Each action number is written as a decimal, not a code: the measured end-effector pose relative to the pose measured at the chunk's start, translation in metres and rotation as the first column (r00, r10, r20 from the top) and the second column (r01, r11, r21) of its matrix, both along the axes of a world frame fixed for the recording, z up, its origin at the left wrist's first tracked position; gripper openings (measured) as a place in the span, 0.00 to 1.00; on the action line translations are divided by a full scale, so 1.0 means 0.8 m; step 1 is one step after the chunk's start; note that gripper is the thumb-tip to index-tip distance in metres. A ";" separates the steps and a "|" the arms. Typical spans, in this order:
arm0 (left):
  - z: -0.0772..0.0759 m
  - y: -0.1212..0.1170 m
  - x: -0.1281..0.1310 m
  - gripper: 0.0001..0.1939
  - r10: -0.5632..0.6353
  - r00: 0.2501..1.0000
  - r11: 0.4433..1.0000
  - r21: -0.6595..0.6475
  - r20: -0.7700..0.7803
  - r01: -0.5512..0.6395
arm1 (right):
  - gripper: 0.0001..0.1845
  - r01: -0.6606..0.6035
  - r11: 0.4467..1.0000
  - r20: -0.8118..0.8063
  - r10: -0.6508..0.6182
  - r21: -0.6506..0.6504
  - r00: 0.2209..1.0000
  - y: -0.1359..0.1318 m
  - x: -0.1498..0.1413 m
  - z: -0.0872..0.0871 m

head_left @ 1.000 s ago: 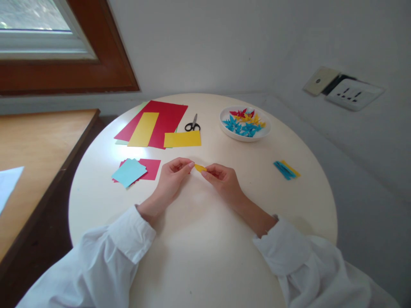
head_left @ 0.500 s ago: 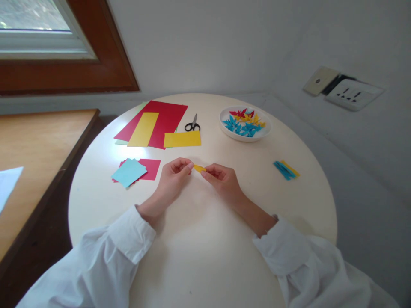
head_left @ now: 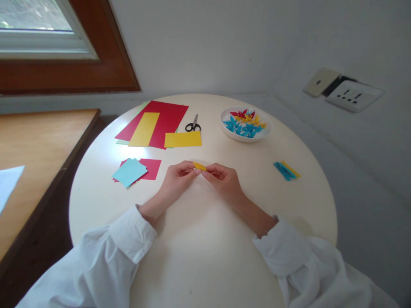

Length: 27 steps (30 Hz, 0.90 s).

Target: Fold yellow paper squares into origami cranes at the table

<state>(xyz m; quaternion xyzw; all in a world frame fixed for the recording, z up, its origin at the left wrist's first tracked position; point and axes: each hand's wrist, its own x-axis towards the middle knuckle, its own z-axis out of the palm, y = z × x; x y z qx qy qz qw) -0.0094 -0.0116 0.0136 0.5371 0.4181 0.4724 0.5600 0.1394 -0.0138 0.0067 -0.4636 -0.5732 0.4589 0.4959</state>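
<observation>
Both hands meet over the middle of the round cream table. My left hand and my right hand each pinch an end of a small folded yellow paper piece, fingertips almost touching. The paper sits just above the tabletop. Both arms wear white sleeves.
Red, yellow and green sheets lie at the far left, with black scissors beside them. A light blue square rests on red squares. A white plate holds several folded paper shapes. Blue and yellow strips lie at the right. A wooden desk stands at the left.
My hands have drawn closer together, so less of the yellow paper piece shows between the fingertips. Nothing else has moved.
</observation>
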 end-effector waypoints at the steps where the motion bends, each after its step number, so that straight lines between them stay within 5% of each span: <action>1: -0.001 0.000 0.000 0.09 0.007 1.000 1.000 0.000 0.007 -0.007 | 0.08 -0.003 1.000 0.011 0.003 0.007 1.000 0.000 0.000 0.001; 10: -0.003 0.001 -0.001 0.07 0.050 0.998 0.999 0.010 -0.045 -0.049 | 0.07 0.114 0.990 0.025 -0.116 0.088 0.993 -0.001 0.001 0.003; 19: -0.001 0.001 -0.001 0.09 -0.031 0.996 0.999 0.023 -0.078 0.033 | 0.04 0.071 0.979 0.083 -0.089 0.193 0.993 -0.004 -0.001 0.002; 27: -0.005 0.002 0.000 0.12 -0.067 0.996 0.998 0.003 -0.052 0.067 | 0.15 0.015 0.922 0.235 -0.114 0.386 0.965 -0.006 0.002 -0.003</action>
